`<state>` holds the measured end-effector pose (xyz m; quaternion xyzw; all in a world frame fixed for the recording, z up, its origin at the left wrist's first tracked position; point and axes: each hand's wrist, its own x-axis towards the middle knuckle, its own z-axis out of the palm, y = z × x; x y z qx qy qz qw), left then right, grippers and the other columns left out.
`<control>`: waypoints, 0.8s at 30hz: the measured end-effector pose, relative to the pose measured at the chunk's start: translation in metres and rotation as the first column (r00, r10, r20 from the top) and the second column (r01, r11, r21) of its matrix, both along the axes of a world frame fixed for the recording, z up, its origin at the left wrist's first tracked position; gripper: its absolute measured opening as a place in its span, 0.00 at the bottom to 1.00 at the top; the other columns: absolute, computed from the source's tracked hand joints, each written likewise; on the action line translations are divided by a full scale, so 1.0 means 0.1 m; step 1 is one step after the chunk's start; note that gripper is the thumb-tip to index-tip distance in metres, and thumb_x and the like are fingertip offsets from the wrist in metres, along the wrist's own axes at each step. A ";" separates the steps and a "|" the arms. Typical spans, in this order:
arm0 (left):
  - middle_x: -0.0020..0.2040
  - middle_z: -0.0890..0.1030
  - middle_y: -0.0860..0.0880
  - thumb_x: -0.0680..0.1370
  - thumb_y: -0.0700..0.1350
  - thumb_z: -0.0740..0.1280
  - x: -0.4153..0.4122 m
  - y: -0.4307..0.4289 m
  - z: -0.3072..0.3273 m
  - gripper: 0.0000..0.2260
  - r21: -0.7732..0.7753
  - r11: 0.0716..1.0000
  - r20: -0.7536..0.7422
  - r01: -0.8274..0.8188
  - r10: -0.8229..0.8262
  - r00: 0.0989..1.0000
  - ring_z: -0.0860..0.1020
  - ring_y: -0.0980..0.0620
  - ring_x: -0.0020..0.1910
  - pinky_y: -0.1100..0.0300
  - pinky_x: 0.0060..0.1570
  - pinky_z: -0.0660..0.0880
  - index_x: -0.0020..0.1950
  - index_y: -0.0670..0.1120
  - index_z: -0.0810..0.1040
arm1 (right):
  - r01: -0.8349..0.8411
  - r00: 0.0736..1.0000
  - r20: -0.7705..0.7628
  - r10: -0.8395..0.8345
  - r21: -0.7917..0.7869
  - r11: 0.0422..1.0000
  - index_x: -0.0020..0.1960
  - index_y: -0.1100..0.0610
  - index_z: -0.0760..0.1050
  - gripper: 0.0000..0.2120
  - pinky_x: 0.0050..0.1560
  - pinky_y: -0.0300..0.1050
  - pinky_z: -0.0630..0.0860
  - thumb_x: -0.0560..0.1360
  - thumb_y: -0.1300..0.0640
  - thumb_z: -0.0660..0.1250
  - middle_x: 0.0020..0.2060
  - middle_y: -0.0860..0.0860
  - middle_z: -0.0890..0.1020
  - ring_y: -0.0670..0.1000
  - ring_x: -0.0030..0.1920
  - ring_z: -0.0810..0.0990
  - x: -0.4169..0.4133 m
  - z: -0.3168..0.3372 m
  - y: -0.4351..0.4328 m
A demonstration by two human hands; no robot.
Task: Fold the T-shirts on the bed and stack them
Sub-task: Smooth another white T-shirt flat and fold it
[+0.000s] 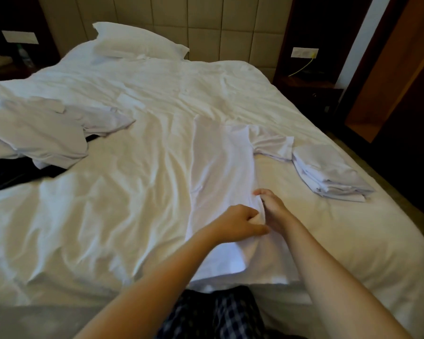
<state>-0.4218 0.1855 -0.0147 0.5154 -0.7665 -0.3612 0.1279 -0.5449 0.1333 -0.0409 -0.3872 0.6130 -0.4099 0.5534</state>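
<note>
Step in hand: the lengthwise fold on the T-shirt. It lies flat on the bed, right of centre, hem toward the near edge. Its left side looks turned in (straight edge, no sleeve showing), while the right sleeve sticks out flat. Both hands sit together on the shirt's right edge, about halfway up the body. Left hand: fingers curled, pinching a tuck of cloth. Right hand: fingers curled over the same edge, gripping it, with cloth bunched between the two. Neither hand is spread open. The folded stack is just beside the right sleeve, near the bed's right side. A loose pile of unfolded shirts lies well apart at far left, on something dark. Pillow at the headboard. My read: task partway, some shirts stacked and several to go. Next move probably needs the hands to separate along that edge, one toward the shoulder and one toward the hem. Then they carry the right side plus sleeve over to the middle without dragging the turned-in half. After that, fold crosswise and onto the stack. Risk: the rumpled sheet catches the cloth and the fold goes skew.
</note>
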 end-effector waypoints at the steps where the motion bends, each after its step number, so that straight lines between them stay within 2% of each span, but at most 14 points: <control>1: 0.33 0.69 0.47 0.77 0.51 0.66 -0.11 0.02 -0.07 0.16 0.000 1.000 -0.013 -0.001 0.001 1.000 0.67 0.53 0.32 0.62 0.34 0.64 0.34 0.43 0.68 | 0.027 0.994 0.101 -0.033 0.054 0.998 0.50 0.62 0.70 0.06 0.31 0.40 0.72 0.78 0.61 0.55 0.42 0.57 0.77 0.52 0.34 0.74 -0.10 -0.02 0.05; 2: 0.33 0.70 0.46 0.77 0.50 0.66 -0.21 0.04 -0.14 0.16 0.002 1.000 -0.021 -0.005 0.005 1.000 0.67 0.52 0.32 0.61 0.35 0.64 0.34 0.43 0.68 | 0.028 0.985 0.164 -0.046 0.114 0.993 0.49 0.62 0.72 0.09 0.35 0.43 0.72 0.78 0.56 0.58 0.40 0.57 0.78 0.54 0.36 0.76 -0.19 -0.04 0.09; 4: 0.32 0.68 0.47 0.77 0.48 0.65 -0.37 0.10 -0.27 0.17 0.004 1.000 -0.036 -0.017 0.017 0.999 0.66 0.52 0.31 0.61 0.35 0.64 0.32 0.43 0.66 | 0.002 0.988 0.153 -0.033 0.202 0.979 0.50 0.59 0.75 0.11 0.40 0.46 0.72 0.76 0.51 0.63 0.39 0.56 0.79 0.56 0.40 0.77 -0.33 -0.10 0.19; 6: 0.33 0.70 0.48 0.77 0.47 0.64 -0.48 0.17 -0.35 0.14 0.000 0.999 -0.082 -0.044 0.044 0.996 0.69 0.51 0.33 0.61 0.35 0.65 0.34 0.45 0.67 | -0.067 0.998 0.019 0.064 0.248 0.967 0.42 0.60 0.75 0.04 0.37 0.45 0.70 0.74 0.58 0.65 0.34 0.56 0.74 0.55 0.36 0.74 -0.42 -0.12 0.27; 7: 0.37 0.74 0.46 0.77 0.47 0.64 -0.52 0.19 -0.37 0.10 -0.008 0.998 -0.110 -0.058 0.056 0.992 0.72 0.48 0.37 0.60 0.37 0.66 0.39 0.44 0.72 | -0.087 0.993 -0.058 0.105 0.256 0.963 0.36 0.60 0.72 0.07 0.34 0.44 0.68 0.73 0.64 0.64 0.31 0.56 0.71 0.54 0.32 0.72 -0.44 -0.12 0.29; 9: 0.43 0.77 0.44 0.78 0.46 0.63 -0.58 0.23 -0.38 0.07 -0.011 0.997 -0.156 -0.070 0.068 0.985 0.75 0.45 0.44 0.62 0.38 0.66 0.50 0.42 0.76 | -0.054 0.980 -0.176 0.094 0.219 0.974 0.32 0.60 0.65 0.11 0.31 0.43 0.63 0.71 0.69 0.60 0.27 0.54 0.65 0.53 0.29 0.67 -0.47 -0.11 0.31; 13: 0.38 0.74 0.50 0.78 0.47 0.62 -0.60 0.28 -0.40 0.09 0.046 0.997 -0.236 -0.063 0.072 0.969 0.72 0.52 0.38 0.66 0.35 0.67 0.53 0.43 0.76 | 0.047 0.976 -0.217 -0.015 0.142 0.989 0.31 0.60 0.66 0.11 0.34 0.42 0.68 0.70 0.70 0.59 0.28 0.54 0.67 0.53 0.31 0.68 -0.54 -0.13 0.37; 15: 0.41 0.76 0.49 0.79 0.49 0.63 -0.57 0.31 -0.45 0.12 0.070 0.995 -0.223 -0.068 0.082 0.971 0.74 0.52 0.37 0.64 0.38 0.70 0.55 0.43 0.77 | 0.090 0.955 -0.294 -0.032 0.184 0.979 0.30 0.60 0.66 0.10 0.33 0.42 0.68 0.67 0.71 0.59 0.26 0.55 0.68 0.54 0.30 0.68 -0.59 -0.23 0.45; 17: 0.43 0.78 0.47 0.78 0.48 0.64 -0.53 0.33 -0.51 0.12 0.087 0.995 -0.201 -0.045 0.062 0.978 0.75 0.56 0.33 0.65 0.39 0.71 0.56 0.43 0.77 | 0.125 0.956 -0.286 -0.061 0.212 0.969 0.28 0.60 0.67 0.10 0.36 0.44 0.70 0.65 0.70 0.59 0.24 0.55 0.69 0.54 0.30 0.69 -0.62 -0.30 0.55; 19: 0.46 0.82 0.43 0.77 0.46 0.66 -0.51 0.36 -0.55 0.10 0.107 0.994 -0.191 -0.008 0.029 0.981 0.74 0.61 0.31 0.66 0.41 0.72 0.56 0.43 0.77 | 0.154 0.940 -0.328 -0.095 0.159 0.975 0.27 0.59 0.68 0.10 0.36 0.44 0.70 0.66 0.68 0.60 0.23 0.54 0.69 0.54 0.30 0.69 -0.64 -0.33 0.59; 22: 0.50 0.83 0.44 0.76 0.47 0.67 -0.49 0.39 -0.58 0.10 0.127 0.992 -0.200 -0.024 0.050 0.978 0.76 0.60 0.34 0.62 0.48 0.74 0.56 0.44 0.78 | 0.156 0.916 -0.381 -0.127 0.047 0.987 0.30 0.58 0.68 0.10 0.34 0.41 0.65 0.68 0.66 0.61 0.26 0.53 0.69 0.54 0.31 0.67 -0.64 -0.38 0.64; 24: 0.52 0.82 0.46 0.77 0.48 0.66 -0.44 0.40 -0.58 0.10 0.110 0.990 -0.228 -0.092 0.115 0.967 0.77 0.55 0.40 0.60 0.52 0.75 0.55 0.45 0.79 | 0.118 0.914 -0.396 -0.089 0.049 0.992 0.35 0.58 0.73 0.06 0.36 0.41 0.69 0.69 0.65 0.62 0.30 0.54 0.75 0.55 0.34 0.72 -0.64 -0.43 0.70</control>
